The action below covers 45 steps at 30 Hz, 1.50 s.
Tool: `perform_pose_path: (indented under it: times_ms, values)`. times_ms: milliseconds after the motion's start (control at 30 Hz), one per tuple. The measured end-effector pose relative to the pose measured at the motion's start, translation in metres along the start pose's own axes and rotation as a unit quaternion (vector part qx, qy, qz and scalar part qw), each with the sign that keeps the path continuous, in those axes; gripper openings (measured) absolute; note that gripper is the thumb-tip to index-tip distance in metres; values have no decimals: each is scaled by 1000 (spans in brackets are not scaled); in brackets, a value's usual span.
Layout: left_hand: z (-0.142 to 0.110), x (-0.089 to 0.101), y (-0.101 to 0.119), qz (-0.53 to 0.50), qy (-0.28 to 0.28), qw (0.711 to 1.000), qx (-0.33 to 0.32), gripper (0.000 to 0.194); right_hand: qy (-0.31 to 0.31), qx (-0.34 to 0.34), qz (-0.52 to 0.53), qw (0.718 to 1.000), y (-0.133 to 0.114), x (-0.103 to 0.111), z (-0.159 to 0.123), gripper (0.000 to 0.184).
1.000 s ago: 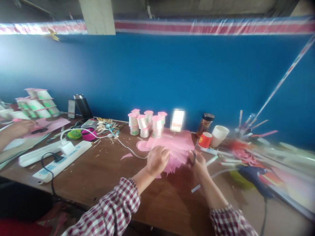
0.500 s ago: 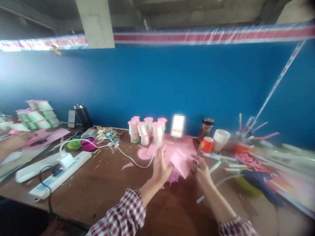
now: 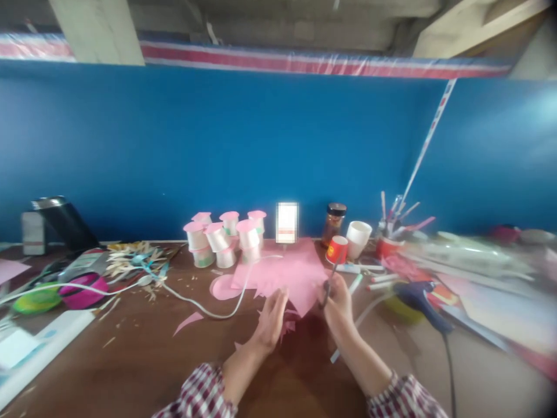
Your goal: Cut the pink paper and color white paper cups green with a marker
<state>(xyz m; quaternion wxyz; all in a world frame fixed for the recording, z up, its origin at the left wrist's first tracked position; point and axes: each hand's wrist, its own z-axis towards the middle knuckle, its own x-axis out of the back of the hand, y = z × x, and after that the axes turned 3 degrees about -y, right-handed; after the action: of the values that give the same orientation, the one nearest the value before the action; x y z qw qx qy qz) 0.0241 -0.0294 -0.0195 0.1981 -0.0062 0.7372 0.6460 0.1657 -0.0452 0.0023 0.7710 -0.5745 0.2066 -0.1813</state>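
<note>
Pink paper (image 3: 289,264) lies on the brown table in front of me, with a pointed corner toward me and jagged scraps (image 3: 286,330) below it. At its near left edge is my left hand (image 3: 270,322), fingers stretched out together and touching or just over the paper. My right hand (image 3: 338,305) is closed round a pair of scissors (image 3: 329,284), its dark blades pointing up and away at the paper's right side. A round-ended pink piece (image 3: 223,287) lies to the left. Behind it stand several stacked paper cups (image 3: 224,244) with pink paper tops.
A red cup (image 3: 337,249), a white cup (image 3: 359,237) and a brown jar (image 3: 334,223) stand at the back right. Farther right lies a blue glue gun (image 3: 420,302). A white cable (image 3: 204,310) crosses the left side near a power strip (image 3: 56,342).
The view has swung right, so the things sit farther left. My left hand has lowered from its raised, spread pose to the paper's near edge; the folded pink sheet now lies lower.
</note>
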Motion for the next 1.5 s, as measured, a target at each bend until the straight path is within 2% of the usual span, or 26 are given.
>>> perform_pose_path:
  times_ms: [67, 167, 267, 467, 600, 800, 967, 1100, 1200, 1300, 1500]
  values:
    - [-1, 1, 3, 58, 7, 998, -39, 39, -19, 24, -41, 999, 2, -2, -3, 36]
    - [0, 3, 8, 69, 23, 997, -4, 39, -57, 53, -71, 994, 9, -5, -9, 39]
    - [1, 4, 9, 58, 41, 997, 7, 37, -97, 51, -92, 990, 14, -5, -15, 41]
    - [1, 6, 8, 44, 64, 997, 24, 34, -117, 56, -84, 988, 12, -5, -19, 29]
    - [0, 3, 11, 30, 34, 999, 8, 32, -107, 61, -79, 989, 12, -6, -16, 27]
    - [-2, -1, 13, -11, 15, 1000, 10, 26, -71, 30, -43, 996, 14, -5, -10, 36]
    - [0, 5, 8, -12, 14, 1000, 19, 21, -81, 9, -26, 996, 15, -6, -10, 37]
    - [1, 8, 5, -18, -13, 999, 33, 21, -80, 2, -27, 996, 16, -6, -11, 37]
    - [1, 7, 4, 5, -24, 1000, 13, 20, -84, 5, -35, 996, 13, -6, -12, 37]
    - [1, 6, 4, 38, -22, 999, -10, 23, -106, 8, -45, 993, 10, -7, -14, 35]
    - [2, 8, 1, 27, 0, 1000, 3, 32, -117, 12, -77, 990, 7, -8, -16, 28]
